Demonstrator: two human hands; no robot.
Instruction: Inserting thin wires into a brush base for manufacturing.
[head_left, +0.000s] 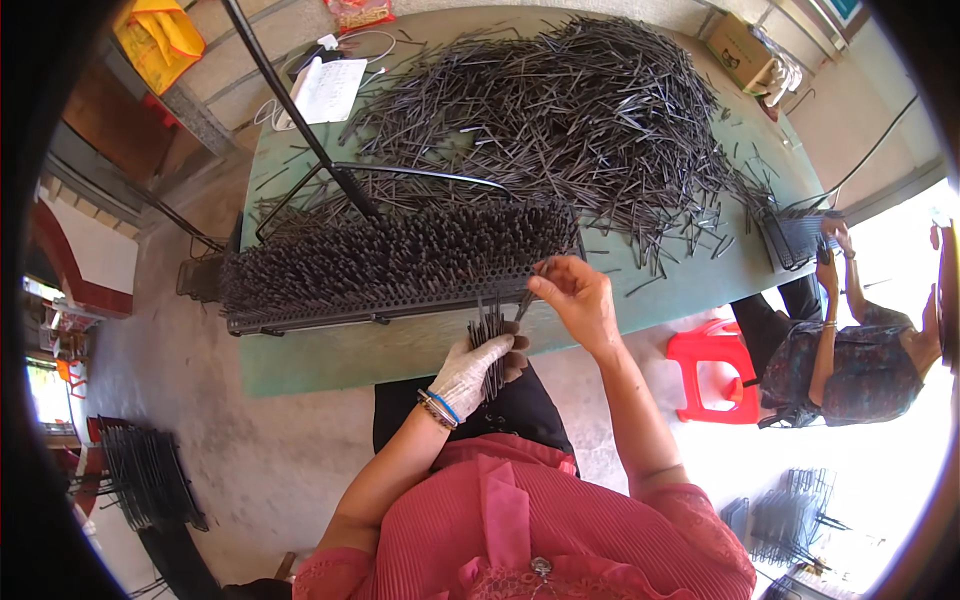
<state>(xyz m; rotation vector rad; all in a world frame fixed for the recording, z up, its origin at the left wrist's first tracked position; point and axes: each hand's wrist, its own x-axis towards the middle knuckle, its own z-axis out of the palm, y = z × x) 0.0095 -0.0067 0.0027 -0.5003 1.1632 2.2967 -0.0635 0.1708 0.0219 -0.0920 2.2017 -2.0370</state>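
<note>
My left hand (465, 378), in a pale glove with dark fingertips, grips an upright bundle of thin dark sticks (487, 345) just in front of the table edge. My bare right hand (578, 298) is closed in a pinch at the near right corner of a long black perforated rack (400, 308). A thin dark stick appears to be between its fingertips, partly hidden by them. The rack lies along the table's near edge, with sticks standing densely packed in its holes. Beyond it spreads a large heap of loose dark sticks (620, 110).
The green table (640, 300) carries a paper (330, 92) with a white cable and a cardboard box (740, 52). A black metal frame (330, 165) rises behind the rack. At right, a co-worker (850, 355) handles another rack (795, 238) near a red stool (712, 375). Black wire racks (150, 475) stand lower left.
</note>
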